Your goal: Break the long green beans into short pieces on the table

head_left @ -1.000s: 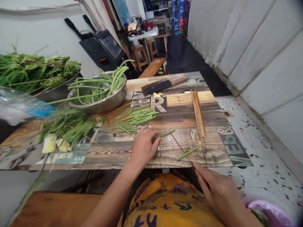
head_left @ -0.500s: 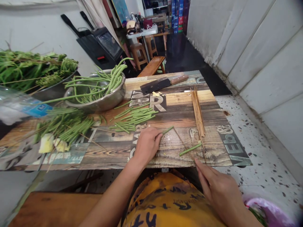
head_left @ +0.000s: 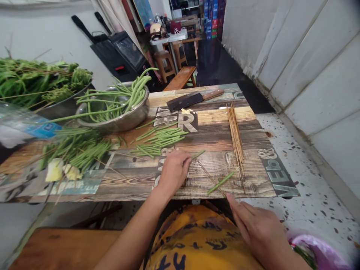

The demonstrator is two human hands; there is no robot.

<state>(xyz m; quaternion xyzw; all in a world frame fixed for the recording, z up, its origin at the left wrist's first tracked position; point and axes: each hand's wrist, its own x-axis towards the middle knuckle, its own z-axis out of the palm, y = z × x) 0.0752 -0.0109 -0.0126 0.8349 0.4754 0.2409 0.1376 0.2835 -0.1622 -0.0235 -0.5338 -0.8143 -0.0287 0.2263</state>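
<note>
My left hand (head_left: 174, 168) rests on the wood-patterned table, its fingers closed on one end of a short green bean piece (head_left: 199, 153). Near the table's front edge, my right hand (head_left: 251, 221) pinches the lower end of a thin bamboo skewer (head_left: 206, 171). Another bean piece (head_left: 220, 183) is threaded crosswise on that skewer. The skewer's upper tip reaches close to the held bean; whether it touches is too fine to tell. Beyond my left hand lie several cut bean pieces (head_left: 164, 138). A loose bundle of skewers (head_left: 234, 131) lies to the right.
A cleaver (head_left: 185, 102) lies at the table's far side. Long beans fill a steel bowl (head_left: 112, 125); leafy skewers fill a larger basin (head_left: 59, 110) at left. Skewered beans (head_left: 91, 153) lie before the bowl. A pink-lined bin (head_left: 323, 251) stands on the floor at right.
My right hand has moved slightly left, bringing the skewer and its threaded bean left with it. The skewer tip is now nearer the bean in my left hand, which has barely moved.
</note>
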